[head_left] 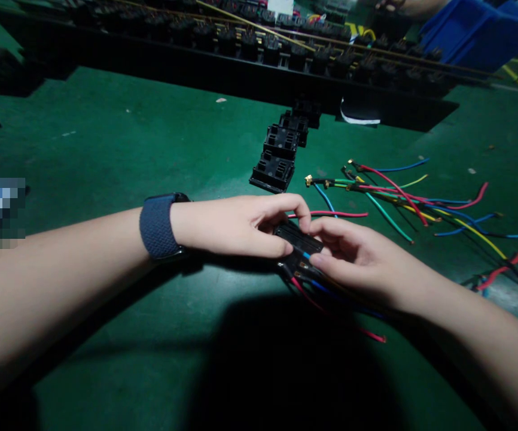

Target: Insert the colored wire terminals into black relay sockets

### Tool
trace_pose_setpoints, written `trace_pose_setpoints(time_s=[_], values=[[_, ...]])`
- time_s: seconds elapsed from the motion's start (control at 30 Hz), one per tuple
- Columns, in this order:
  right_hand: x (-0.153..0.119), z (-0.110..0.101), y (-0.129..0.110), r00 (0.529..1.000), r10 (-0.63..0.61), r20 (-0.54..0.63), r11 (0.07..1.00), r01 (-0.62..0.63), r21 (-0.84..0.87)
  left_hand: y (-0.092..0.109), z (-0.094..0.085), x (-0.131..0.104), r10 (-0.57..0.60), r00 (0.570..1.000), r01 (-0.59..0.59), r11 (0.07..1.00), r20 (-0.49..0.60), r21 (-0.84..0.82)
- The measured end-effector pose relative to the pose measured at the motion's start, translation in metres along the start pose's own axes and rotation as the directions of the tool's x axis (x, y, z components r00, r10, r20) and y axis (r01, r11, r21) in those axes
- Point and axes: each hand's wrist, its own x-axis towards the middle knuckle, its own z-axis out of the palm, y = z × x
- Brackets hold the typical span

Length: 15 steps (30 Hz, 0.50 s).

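Observation:
Between my hands is a black plastic housing (301,236) with slots and small metal contacts. My left hand (259,224), with a dark blue watch band on the wrist, grips its left side between thumb and fingers. My right hand (357,257) pinches at its right side, the thumb beside a short bit of blue wire (307,255). A red wire (313,302) and a darker blue wire (326,290) come out below the housing. My fingers hide part of it, so I cannot tell how the blue wire is seated.
A row of black housings (273,167) leads back to a long black rack (173,66) full of black parts. Loose coloured wires (402,197) with metal terminals lie to the right. A blue bin (478,36) stands at the back right, near another person's arm (420,7).

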Motion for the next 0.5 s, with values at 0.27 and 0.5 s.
trace_pose_setpoints(time_s=[0.27,0.5], values=[[-0.0015,0.0012,0.0023,0.999,-0.014,-0.037,0.999,0.013,-0.041,0.0021,0.0049,-0.0001,-0.030,0.993,0.040,0.995,-0.114,0.089],[-0.0007,0.0008,0.0008,0.998,-0.035,-0.059,0.998,0.031,-0.061,0.0050,0.0096,0.0013,-0.074,0.990,0.071,0.997,-0.120,-0.030]])
